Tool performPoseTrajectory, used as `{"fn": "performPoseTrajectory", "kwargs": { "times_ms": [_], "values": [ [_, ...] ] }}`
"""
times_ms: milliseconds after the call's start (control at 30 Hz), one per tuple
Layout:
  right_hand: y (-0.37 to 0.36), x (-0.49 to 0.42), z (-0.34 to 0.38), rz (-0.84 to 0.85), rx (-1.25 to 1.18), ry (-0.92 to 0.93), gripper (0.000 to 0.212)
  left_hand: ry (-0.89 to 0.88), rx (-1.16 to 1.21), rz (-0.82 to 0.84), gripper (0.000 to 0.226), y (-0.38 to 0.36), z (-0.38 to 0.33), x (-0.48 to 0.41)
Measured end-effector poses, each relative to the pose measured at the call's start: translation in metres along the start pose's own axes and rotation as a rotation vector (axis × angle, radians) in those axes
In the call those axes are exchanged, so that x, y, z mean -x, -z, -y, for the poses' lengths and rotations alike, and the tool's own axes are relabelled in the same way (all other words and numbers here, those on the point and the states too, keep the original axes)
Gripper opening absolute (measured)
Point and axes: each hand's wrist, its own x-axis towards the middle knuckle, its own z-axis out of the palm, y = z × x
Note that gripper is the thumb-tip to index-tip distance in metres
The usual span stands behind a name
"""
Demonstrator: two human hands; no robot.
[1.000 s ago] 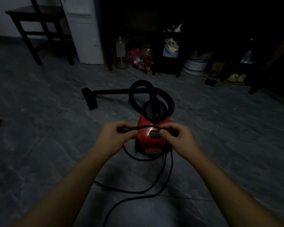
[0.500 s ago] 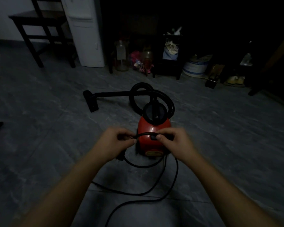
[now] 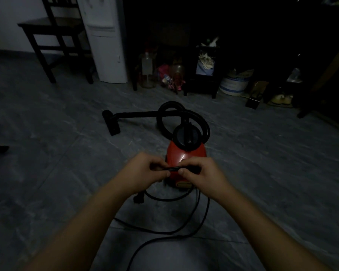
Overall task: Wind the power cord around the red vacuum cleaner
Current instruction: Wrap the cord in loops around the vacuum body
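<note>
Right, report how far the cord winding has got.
Done: nothing wound on the red vacuum cleaner that I can see. In hand: left hand and right hand pinch a short stretch of power cord. Left: long slack loops and the plug on the floor.

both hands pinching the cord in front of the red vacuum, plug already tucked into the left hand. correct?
Not quite. The plug is not in the left hand: in the head view it hangs free below that hand. The rest holds: both the left and the right hand pinch the cord in front of the red vacuum.
</note>
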Motion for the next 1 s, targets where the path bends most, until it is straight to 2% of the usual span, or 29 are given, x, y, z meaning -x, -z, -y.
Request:
{"fn": "performPoseTrajectory", "kwargs": {
  "times_ms": [167,300,500,600,733,833,1000],
  "values": [
    [0.003,-0.003,0.003,-0.075,-0.008,0.035,0.017,-0.033,0.075,-0.075,0.022,0.001,-0.005,0.001],
    [0.010,-0.004,0.004,-0.134,-0.037,0.030,0.021,-0.038,0.279,-0.186,0.024,0.006,-0.012,0.004],
    [0.021,-0.004,0.004,-0.234,-0.107,0.012,0.021,0.027,0.430,-0.315,0.009,0.015,-0.013,0.003],
    [0.021,-0.004,0.004,-0.229,-0.076,0.021,0.017,0.022,0.403,-0.301,0.008,0.014,-0.012,0.003],
    [0.020,-0.002,0.005,-0.201,0.033,0.037,0.030,0.020,0.310,-0.257,0.014,0.011,-0.007,0.003],
    [0.019,-0.002,0.002,-0.162,0.067,0.010,0.015,0.022,0.244,-0.210,0.010,0.008,-0.004,0.002],
    [0.014,-0.002,0.004,-0.079,0.098,-0.002,0.013,-0.067,-0.050,-0.155,0.007,0.000,-0.004,0.002]
  ]
}}
